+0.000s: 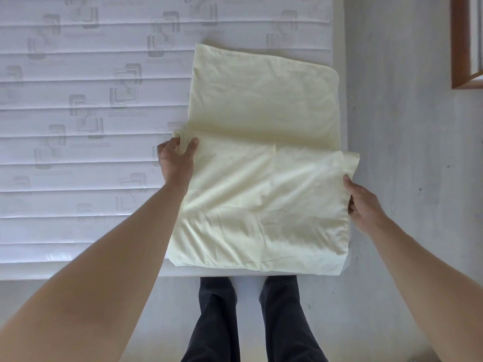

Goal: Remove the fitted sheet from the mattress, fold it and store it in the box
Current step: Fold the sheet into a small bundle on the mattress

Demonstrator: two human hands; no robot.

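Left hand (176, 159) pinching the near-left corner of the fitted sheet (261, 142), thumb on top, fingers curled under; right hand (362, 202) gripping the right edge of the same raised flap. Pale yellow sheet already off the mattress (78, 126) and folded down to a compact rectangle at the bare mattress's near right corner — one more fold apparently under way. Stripping done, folding well advanced; storing still ahead — no box in view. Dark trousers (251, 322) and grey floor (405, 152) below.
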